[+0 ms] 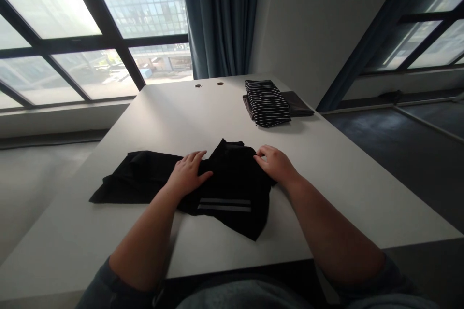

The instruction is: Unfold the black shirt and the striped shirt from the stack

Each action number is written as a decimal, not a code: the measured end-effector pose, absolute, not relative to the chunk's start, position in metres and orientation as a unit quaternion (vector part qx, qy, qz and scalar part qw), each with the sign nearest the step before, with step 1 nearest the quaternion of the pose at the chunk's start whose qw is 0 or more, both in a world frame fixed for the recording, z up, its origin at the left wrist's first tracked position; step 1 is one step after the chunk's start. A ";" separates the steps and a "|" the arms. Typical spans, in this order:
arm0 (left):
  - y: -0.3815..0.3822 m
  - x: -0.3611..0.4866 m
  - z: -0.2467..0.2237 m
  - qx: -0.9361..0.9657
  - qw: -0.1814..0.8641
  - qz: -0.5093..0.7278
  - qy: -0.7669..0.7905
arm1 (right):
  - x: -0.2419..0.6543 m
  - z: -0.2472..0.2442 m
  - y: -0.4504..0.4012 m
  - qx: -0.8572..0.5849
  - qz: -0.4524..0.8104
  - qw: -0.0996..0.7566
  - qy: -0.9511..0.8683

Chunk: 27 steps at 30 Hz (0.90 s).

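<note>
A black garment (pixel 232 178) lies spread across the white table in front of me, with two grey stripes near its lower edge and a long part reaching out to the left. My left hand (pixel 189 172) rests flat on the middle of the cloth, its fingers and thumb apart. At the garment's upper right edge, my right hand (pixel 272 160) pinches the black fabric between thumb and fingers.
Toward the back right of the white table (pixel 188 120) lies a folded striped black-and-white cloth (pixel 267 104) on top of a dark grey folded cloth (pixel 299 105). Two round holes are near the table's far edge. Beyond stand a blue curtain (pixel 221 19) and windows.
</note>
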State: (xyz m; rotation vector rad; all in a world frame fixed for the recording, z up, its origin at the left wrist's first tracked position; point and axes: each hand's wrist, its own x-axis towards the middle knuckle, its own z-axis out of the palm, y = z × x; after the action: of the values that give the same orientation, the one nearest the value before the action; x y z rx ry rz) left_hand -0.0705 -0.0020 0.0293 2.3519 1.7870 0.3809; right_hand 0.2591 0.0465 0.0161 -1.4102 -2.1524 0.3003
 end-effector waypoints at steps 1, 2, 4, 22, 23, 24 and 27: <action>0.001 -0.091 0.027 0.774 0.077 0.102 0.621 | 0.261 0.014 0.047 -0.521 0.124 0.267 -0.801; 0.004 -0.113 0.024 0.755 0.079 0.073 0.647 | 0.262 0.012 0.046 -0.512 0.142 0.253 -0.809; 0.007 -0.158 0.016 0.730 0.081 0.025 0.678 | 0.263 0.008 0.042 -0.485 0.175 0.208 -0.831; 0.040 -0.327 0.013 0.698 0.086 0.016 0.710 | 0.245 0.025 0.078 -0.517 0.103 0.070 -0.847; 0.044 -0.335 0.013 0.684 0.109 0.017 0.721 | 0.248 0.027 0.083 -0.521 0.102 0.067 -0.845; 0.047 -0.340 0.014 0.670 0.120 0.016 0.732 | 0.251 0.028 0.088 -0.520 0.110 0.062 -0.845; 0.051 -0.348 0.013 0.650 0.099 -0.007 0.753 | 0.257 0.027 0.100 -0.530 0.164 0.039 -0.831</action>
State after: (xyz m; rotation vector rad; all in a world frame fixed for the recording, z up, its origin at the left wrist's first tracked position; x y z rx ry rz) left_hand -0.3479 0.0505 0.0130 1.9231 2.2276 -0.0210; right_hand 0.2572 0.1002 0.0274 -1.6242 -2.5482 0.5032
